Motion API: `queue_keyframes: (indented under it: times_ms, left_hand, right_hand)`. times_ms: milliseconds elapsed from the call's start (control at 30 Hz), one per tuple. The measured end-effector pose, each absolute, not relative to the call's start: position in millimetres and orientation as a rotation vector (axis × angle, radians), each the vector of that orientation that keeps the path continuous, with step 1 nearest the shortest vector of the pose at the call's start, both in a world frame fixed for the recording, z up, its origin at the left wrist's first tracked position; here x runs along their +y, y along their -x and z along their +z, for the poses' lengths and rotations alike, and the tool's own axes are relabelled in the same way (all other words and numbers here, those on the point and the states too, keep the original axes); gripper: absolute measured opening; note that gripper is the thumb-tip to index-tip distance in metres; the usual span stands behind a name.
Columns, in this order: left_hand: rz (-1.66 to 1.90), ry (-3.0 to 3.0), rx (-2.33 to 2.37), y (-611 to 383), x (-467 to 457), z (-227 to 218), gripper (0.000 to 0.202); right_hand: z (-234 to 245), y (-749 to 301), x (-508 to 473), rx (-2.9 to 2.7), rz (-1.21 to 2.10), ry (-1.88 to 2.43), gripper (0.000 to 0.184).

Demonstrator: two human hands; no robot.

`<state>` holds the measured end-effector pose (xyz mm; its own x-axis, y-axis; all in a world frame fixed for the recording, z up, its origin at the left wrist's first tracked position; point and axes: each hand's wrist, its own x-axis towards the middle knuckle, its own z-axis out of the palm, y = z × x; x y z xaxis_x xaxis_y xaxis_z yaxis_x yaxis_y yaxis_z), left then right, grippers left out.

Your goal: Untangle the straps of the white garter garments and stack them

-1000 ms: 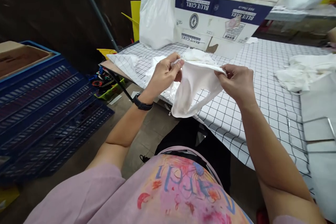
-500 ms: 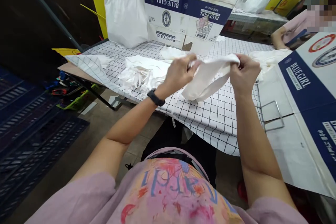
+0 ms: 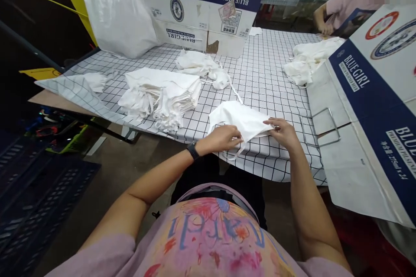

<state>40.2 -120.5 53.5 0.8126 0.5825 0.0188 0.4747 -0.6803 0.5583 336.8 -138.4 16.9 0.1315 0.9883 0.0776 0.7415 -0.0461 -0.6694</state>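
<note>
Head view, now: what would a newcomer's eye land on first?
Probably the big BLUE GIRL carton standing at the back of the checked tablecloth, its lettering upside down. Next, the brightly coloured shirt print at bottom centre. Then the white cloth piece at the table's near edge, with the left hand and right hand at it, right of a neat white stack.

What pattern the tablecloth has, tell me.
Tablecloth: black grid on white, best in the head view.
</note>
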Motion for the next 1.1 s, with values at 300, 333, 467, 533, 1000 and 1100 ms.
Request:
queue_keyframes:
  times_ms: [300,333,467,533,1000,1100]
  left_hand:
    - [0.274,-2.51,1.103,-93.8,5.8,48.7,0.03]
    - [0.25,-2.513,1.082,-102.2,14.4,45.3,0.031]
    - [0.136,-2.507,1.008,-131.7,32.6,34.3,0.036]
    - [0.084,-2.492,0.99,-141.0,35.3,31.6,0.038]
    - [0.058,-2.423,0.894,-148.9,27.5,39.0,0.014]
    - [0.129,-2.413,0.835,-142.4,26.2,46.8,0.017]
  right_hand:
    - [29.9,-347.1,-98.1,-1.579,0.591,2.094,0.042]
    - [25.1,-345.2,-88.5,-1.566,0.539,2.137,0.038]
    - [10.4,-341.6,-62.8,-1.623,0.541,2.147,0.01]
    - [10.6,-342.4,-59.6,-1.671,0.557,2.128,0.008]
    - [15.3,-340.3,-61.7,-1.693,0.576,2.064,0.005]
    - [21.0,-338.4,-62.4,-1.694,0.608,1.992,0.006]
